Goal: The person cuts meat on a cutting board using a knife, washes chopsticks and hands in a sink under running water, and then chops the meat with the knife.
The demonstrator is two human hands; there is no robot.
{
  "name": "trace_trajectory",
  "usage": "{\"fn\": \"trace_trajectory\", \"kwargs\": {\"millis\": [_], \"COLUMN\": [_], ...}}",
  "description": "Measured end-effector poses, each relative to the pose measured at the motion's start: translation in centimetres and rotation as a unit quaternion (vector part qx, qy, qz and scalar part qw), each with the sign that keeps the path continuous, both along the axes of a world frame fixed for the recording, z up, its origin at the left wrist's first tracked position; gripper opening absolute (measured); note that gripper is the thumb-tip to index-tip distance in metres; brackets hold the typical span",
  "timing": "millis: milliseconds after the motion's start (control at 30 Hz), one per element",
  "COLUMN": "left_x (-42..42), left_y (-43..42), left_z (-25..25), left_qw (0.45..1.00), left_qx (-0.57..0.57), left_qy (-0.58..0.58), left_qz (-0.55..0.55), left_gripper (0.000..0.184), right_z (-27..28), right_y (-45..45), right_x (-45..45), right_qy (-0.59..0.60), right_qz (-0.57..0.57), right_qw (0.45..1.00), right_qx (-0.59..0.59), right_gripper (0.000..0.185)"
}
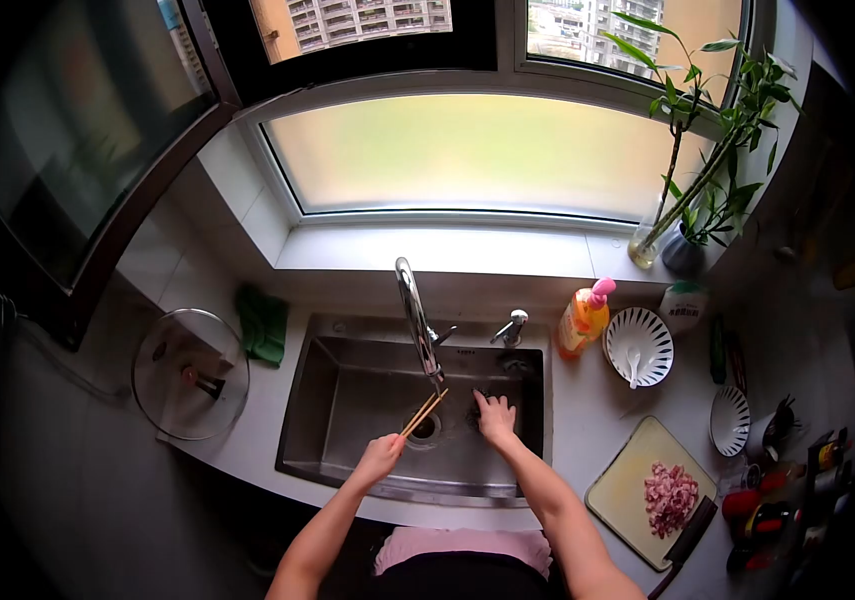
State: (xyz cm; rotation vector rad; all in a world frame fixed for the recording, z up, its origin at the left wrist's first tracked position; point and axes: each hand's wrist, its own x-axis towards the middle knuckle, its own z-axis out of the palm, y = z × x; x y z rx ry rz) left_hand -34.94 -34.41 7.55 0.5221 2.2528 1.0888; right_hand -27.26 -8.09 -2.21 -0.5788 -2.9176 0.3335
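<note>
My left hand (379, 458) is closed around the lower ends of a pair of wooden chopsticks (425, 413). Their upper ends point up and right, just below the spout of the chrome faucet (412, 305). Over the right half of the steel sink (347, 355) is my right hand (496, 418), palm down, with its index finger stretched out and fingers apart. A small dark thing (474, 411) lies beside its fingertips, too unclear to name. Below the chopsticks, the drain (425, 430) is partly covered by them.
A glass lid (169, 400) and green cloth (263, 325) lie left of the sink. To the right stand a soap bottle (583, 322) and a patterned bowl (650, 340) with a white spoon. A cutting board (615, 480) holds chopped meat (669, 497) beside a knife (689, 535).
</note>
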Motion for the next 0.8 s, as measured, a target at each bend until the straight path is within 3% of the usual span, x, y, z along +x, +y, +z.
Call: {"fn": "trace_trajectory", "kwargs": {"millis": [33, 100, 167, 200, 233, 300, 333, 400, 433, 500, 533, 567, 600, 800], "left_x": [0.4, 0.6, 1.8, 2.8, 3.6, 4.5, 4.1, 2.4, 1.7, -0.5, -1.5, -2.8, -3.5, -2.2], "left_y": [0.8, 2.2, 3.8, 4.8, 5.8, 6.6, 6.3, 5.9, 5.5, 5.7, 7.2, 8.7, 9.5, 12.1], "left_z": [-0.2, -0.8, -2.5, -2.0, -1.6, -1.7, -3.3, -6.8, -5.9, -4.0, -4.8, -6.5, -7.7, -4.0], "left_qw": [0.999, 0.999, 0.984, 0.984, 0.985, 0.983, 0.983, 0.966, 0.983, 0.985, 0.965, 0.937, 0.907, 0.856], "left_qx": [0.028, -0.036, -0.053, -0.066, -0.088, -0.097, -0.097, 0.168, 0.159, 0.105, 0.195, 0.282, 0.358, 0.435], "left_qy": [0.031, 0.02, 0.172, 0.167, 0.147, 0.127, 0.129, 0.12, 0.002, -0.115, -0.123, -0.128, -0.188, -0.239], "left_qz": [0.018, 0.013, 0.004, -0.008, -0.024, -0.092, -0.093, -0.158, -0.086, 0.079, 0.122, 0.162, 0.119, 0.143], "left_gripper": [0.039, 0.035, 0.032, 0.03, 0.031, 0.03, 0.03, 0.03, 0.031, 0.033, 0.035, 0.037, 0.039, 0.037], "right_z": [0.0, 0.1, -1.9, -1.3, -0.5, 2.7, 2.6, 2.5, 2.8, 3.6, 2.7, 4.1, 4.1, 3.7], "right_y": [-0.7, -2.0, -3.7, -4.5, -4.6, -5.3, -5.0, -3.8, -3.2, -2.7, -3.1, -3.6, -4.1, -4.2], "right_x": [0.2, -0.2, -2.8, -3.5, -4.3, -4.8, -4.8, -4.5, -4.2, -3.6, -3.8, -3.4, -3.5, -2.5], "right_qy": [-0.002, 0.05, 0.043, 0.096, 0.057, 0.096, 0.098, 0.073, 0.074, 0.038, 0.06, 0.087, 0.105, 0.138], "right_qz": [-0.001, -0.005, -0.075, -0.067, -0.079, -0.179, -0.179, -0.095, -0.095, -0.076, -0.036, -0.008, 0.0, 0.008], "right_qw": [1.0, 0.996, 0.935, 0.89, 0.794, 0.594, 0.594, 0.597, 0.599, 0.693, 0.81, 0.844, 0.835, 0.848], "right_qx": [-0.001, -0.079, -0.344, -0.441, -0.6, -0.778, -0.778, -0.793, -0.792, -0.716, -0.582, -0.529, -0.54, -0.512], "right_gripper": [0.046, 0.052, 0.049, 0.04, 0.03, 0.024, 0.024, 0.023, 0.023, 0.024, 0.026, 0.029, 0.032, 0.036]}}
